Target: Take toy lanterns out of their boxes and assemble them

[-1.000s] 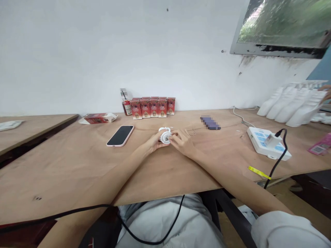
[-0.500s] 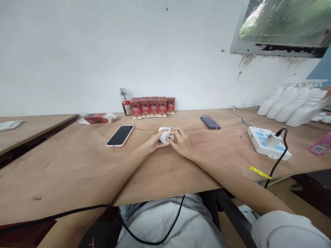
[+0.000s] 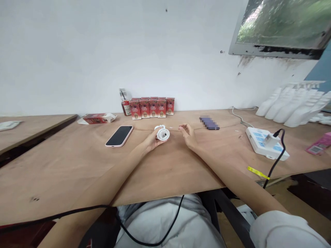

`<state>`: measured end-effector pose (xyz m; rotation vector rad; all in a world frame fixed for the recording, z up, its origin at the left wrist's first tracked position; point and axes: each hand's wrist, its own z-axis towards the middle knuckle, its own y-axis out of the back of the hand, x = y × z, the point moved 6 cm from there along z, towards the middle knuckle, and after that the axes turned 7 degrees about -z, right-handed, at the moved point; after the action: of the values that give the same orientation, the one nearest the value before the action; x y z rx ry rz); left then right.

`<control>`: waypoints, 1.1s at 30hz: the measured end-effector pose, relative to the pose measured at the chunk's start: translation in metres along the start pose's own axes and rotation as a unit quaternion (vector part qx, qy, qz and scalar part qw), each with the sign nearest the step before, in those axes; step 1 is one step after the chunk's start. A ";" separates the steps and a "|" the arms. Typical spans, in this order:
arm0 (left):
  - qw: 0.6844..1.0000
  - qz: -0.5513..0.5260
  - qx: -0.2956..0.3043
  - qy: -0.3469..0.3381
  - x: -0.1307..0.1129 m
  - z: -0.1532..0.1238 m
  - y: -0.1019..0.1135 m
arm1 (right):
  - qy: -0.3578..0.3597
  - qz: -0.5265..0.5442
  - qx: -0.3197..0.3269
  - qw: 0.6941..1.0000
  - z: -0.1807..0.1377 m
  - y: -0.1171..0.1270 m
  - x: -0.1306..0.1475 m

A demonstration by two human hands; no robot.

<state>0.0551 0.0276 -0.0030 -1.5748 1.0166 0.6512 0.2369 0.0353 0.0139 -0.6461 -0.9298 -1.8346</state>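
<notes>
My left hand is closed around a small round white device with a dark label on its face, held just above the wooden table. My right hand is a short way to the right of the device, apart from it, fingers curled in a pinch; whether anything is between them is too small to tell. A black phone in a pink case lies face up to the left of my left hand.
A row of red boxes and a small bottle stand at the wall. An opened red box lies left of them. A blurred dark object, a white power strip with black cable, and white moulded trays are to the right.
My right hand has let go of the white device and moved right. My left hand has lifted the device slightly and turned its labelled face toward me.
</notes>
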 end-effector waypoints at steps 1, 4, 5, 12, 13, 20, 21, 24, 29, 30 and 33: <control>1.000 -0.013 -0.001 0.002 -0.001 0.001 0.001 | 0.005 -0.051 -0.004 0.999 0.003 0.004 -0.006; 1.000 -0.025 -0.001 0.004 -0.001 0.001 0.001 | 0.032 -0.225 0.023 0.974 0.010 0.012 -0.016; 1.000 -0.024 -0.002 0.003 0.000 0.000 0.001 | 0.042 -0.275 0.035 0.960 0.011 0.014 -0.018; 0.998 -0.058 -0.011 0.007 0.002 0.000 0.000 | 0.041 -0.405 0.092 0.909 0.010 0.020 -0.012; 0.998 -0.066 -0.016 0.004 0.001 0.001 0.000 | 0.039 -0.409 0.100 0.906 0.010 0.020 -0.011; 0.995 -0.095 -0.034 -0.026 -0.002 0.001 0.003 | 0.073 -0.321 0.135 0.935 0.006 0.007 -0.005; 0.995 -0.094 -0.029 -0.026 -0.002 0.001 0.002 | 0.075 -0.294 0.132 0.944 0.005 0.004 -0.003; 0.996 -0.083 -0.019 -0.020 -0.001 0.000 0.001 | 0.064 -0.187 0.111 0.974 -0.001 -0.004 0.004; 0.997 -0.069 -0.022 -0.021 -0.001 -0.003 -0.001 | 0.000 0.042 0.105 0.994 -0.014 -0.020 0.016; 0.998 -0.063 -0.022 -0.022 -0.001 -0.003 -0.001 | -0.012 0.076 0.111 0.991 -0.016 -0.023 0.019; 0.999 -0.036 -0.016 -0.022 0.000 -0.004 -0.001 | -0.032 0.128 0.118 0.984 -0.021 -0.028 0.024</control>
<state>0.0557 0.0240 -0.0013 -1.6093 0.9167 0.6531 0.2005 0.0134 0.0112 -0.6465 -1.0375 -1.4568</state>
